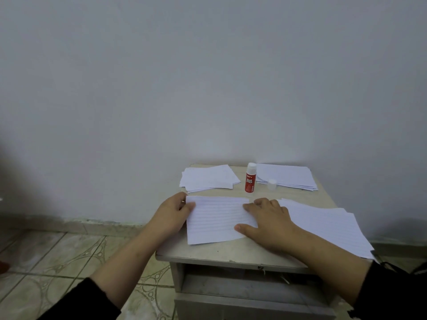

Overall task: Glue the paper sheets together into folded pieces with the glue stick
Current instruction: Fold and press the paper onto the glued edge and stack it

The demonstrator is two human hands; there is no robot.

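I am looking down on a small table [221, 251] set against a plain wall, and the risks start with how crowded its top is. The biggest item is the loose stack of sheets [328, 227] at the right, whose near corner hangs past the table edge; my right forearm lies over it, so I judge that any sideways pull could drag those sheets to the floor.

Two further piles sit at the back: one at the far left [209, 177] and one at the far right [286, 175].

In the middle lies the lined paper [216, 219] I am working on, apparently folded over. My right hand [269, 224] presses flat on its right edge with fingers spread and straight, gripping nothing. My left hand [172, 212] steadies the left edge, thumb on top; I cannot tell whether its fingers curl under the sheet. If the pressure is uneven, the layers may slide and bond crooked, or a crease may set.

The glue stick [250, 179] stands upright between the back piles, uncapped, so it could dry or tip at a careless reach. Its cap [272, 184] rests on the far right pile and may roll off.
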